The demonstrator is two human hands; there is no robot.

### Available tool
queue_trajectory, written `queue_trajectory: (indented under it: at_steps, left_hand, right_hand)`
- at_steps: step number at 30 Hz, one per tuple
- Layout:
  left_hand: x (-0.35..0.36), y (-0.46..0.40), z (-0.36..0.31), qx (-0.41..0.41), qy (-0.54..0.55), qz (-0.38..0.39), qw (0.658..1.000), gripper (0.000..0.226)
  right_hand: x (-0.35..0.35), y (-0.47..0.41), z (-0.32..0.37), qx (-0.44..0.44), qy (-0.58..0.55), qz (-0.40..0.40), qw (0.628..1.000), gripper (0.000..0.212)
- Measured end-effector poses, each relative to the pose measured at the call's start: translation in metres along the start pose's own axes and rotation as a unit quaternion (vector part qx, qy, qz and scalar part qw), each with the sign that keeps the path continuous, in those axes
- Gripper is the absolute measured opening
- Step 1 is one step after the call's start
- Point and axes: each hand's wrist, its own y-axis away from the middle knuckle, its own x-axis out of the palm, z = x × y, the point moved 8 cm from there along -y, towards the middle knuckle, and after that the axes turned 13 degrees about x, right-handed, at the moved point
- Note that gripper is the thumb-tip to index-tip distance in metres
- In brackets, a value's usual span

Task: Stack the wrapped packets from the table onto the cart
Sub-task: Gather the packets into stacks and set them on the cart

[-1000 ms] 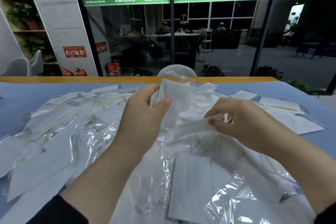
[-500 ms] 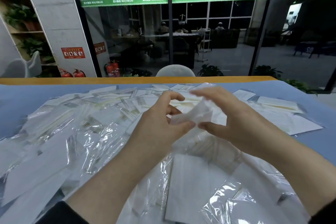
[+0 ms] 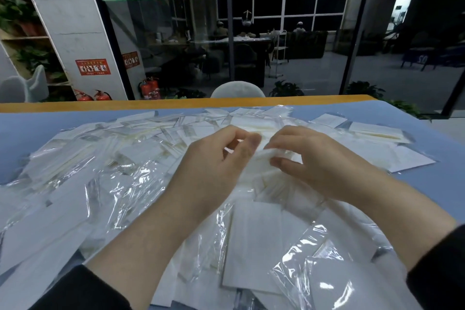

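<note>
A large heap of white packets in clear wrap (image 3: 105, 184) covers the blue table (image 3: 30, 131). Over the middle of the heap, my left hand (image 3: 214, 168) and my right hand (image 3: 314, 161) meet on one small white packet (image 3: 264, 155). The right hand pinches it between thumb and fingers. The left hand's curled fingers hold its other end. The packet is mostly hidden by both hands. No cart is in view.
A few separate packets (image 3: 375, 131) lie at the table's far right. The table's wooden far edge (image 3: 176, 104) runs below a glass wall, with a white chair back (image 3: 237, 89) just behind it. More wrapped packets (image 3: 327, 272) lie close to me.
Both hands have come together and sunk lower toward the heap. The packet that my left hand held up a second ago is now folded small between both hands.
</note>
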Motion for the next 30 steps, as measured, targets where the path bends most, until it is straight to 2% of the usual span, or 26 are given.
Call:
queue_trajectory:
  at_steps: [3,6,8,9,12,14,15,17,19,21,25,30]
  left_hand:
    - [0.006,0.0,0.005,-0.013,-0.075,0.054,0.996,0.028]
    - [0.0,-0.003,-0.002,0.01,-0.058,0.012,0.998,0.013]
    - [-0.006,-0.003,-0.01,0.028,-0.034,-0.02,0.999,0.009]
    - [-0.008,-0.003,-0.013,0.028,-0.024,-0.028,0.999,0.01]
    - [-0.015,-0.001,-0.021,0.03,-0.02,-0.049,0.998,0.008]
    - [-0.021,-0.001,-0.026,0.037,-0.034,-0.067,0.997,0.009]
    - [-0.024,-0.001,-0.028,0.037,-0.039,-0.072,0.996,0.014]
    - [-0.027,-0.001,-0.03,0.047,-0.048,-0.072,0.995,0.019]
    - [-0.025,0.001,-0.034,0.065,-0.064,-0.058,0.994,0.021]
    - [-0.021,0.003,-0.037,0.078,-0.075,-0.039,0.993,0.023]
    - [-0.012,0.009,-0.049,0.106,-0.081,0.0,0.991,0.019]
    - [0.003,0.017,-0.067,0.123,-0.095,0.05,0.987,0.016]
  right_hand:
    - [-0.01,0.001,-0.003,0.012,-0.04,-0.034,0.999,0.011]
    - [-0.024,0.005,0.004,0.025,-0.091,-0.057,0.994,0.01]
    - [-0.024,0.004,0.008,0.038,-0.103,-0.04,0.993,0.008]
    - [-0.025,0.004,0.01,0.049,-0.1,-0.028,0.993,0.011]
    - [-0.04,0.006,0.0,0.107,-0.083,-0.038,0.99,0.045]
    - [-0.058,0.017,-0.012,0.162,-0.063,-0.056,0.983,0.05]
    - [-0.063,0.025,-0.016,0.18,-0.029,-0.031,0.983,0.048]
    - [-0.06,0.051,-0.017,0.185,0.047,0.092,0.977,0.051]
    - [-0.052,0.089,-0.008,0.179,0.091,0.221,0.954,0.062]
    - [-0.047,0.125,-0.001,0.167,0.129,0.287,0.934,0.075]
    - [-0.032,0.162,0.006,0.11,0.185,0.321,0.922,0.092]
    - [-0.024,0.143,0.003,0.128,0.16,0.332,0.92,0.107]
